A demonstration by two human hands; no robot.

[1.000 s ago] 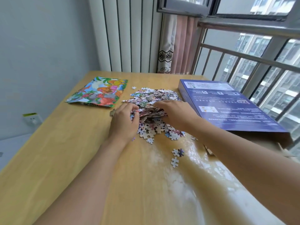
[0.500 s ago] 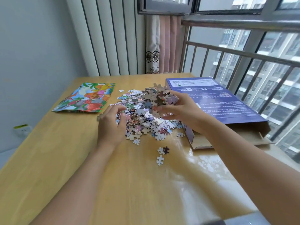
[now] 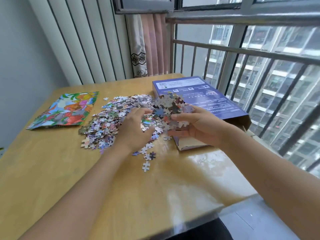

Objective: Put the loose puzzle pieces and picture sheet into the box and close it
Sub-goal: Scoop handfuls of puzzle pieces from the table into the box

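On the counter (image 3: 52, 170), the box (image 3: 216, 103) is lying at 2 o'clock, mouth toward me; pieces pile (image 3: 110, 122) centre, picture sheet (image 3: 65, 110) at 10. Right hand (image 3: 199, 127) fingers are clamping a heap of pieces; left hand (image 3: 135, 132) fingers are curling, supporting it. Step: loading pieces. Next: likely tipping the heap into the box mouth.

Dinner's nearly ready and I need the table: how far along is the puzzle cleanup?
Nothing looks packed yet. In hand: the right hand holds a clump of pieces by the open box. Left: the pile under the left hand, the picture sheet, closing.
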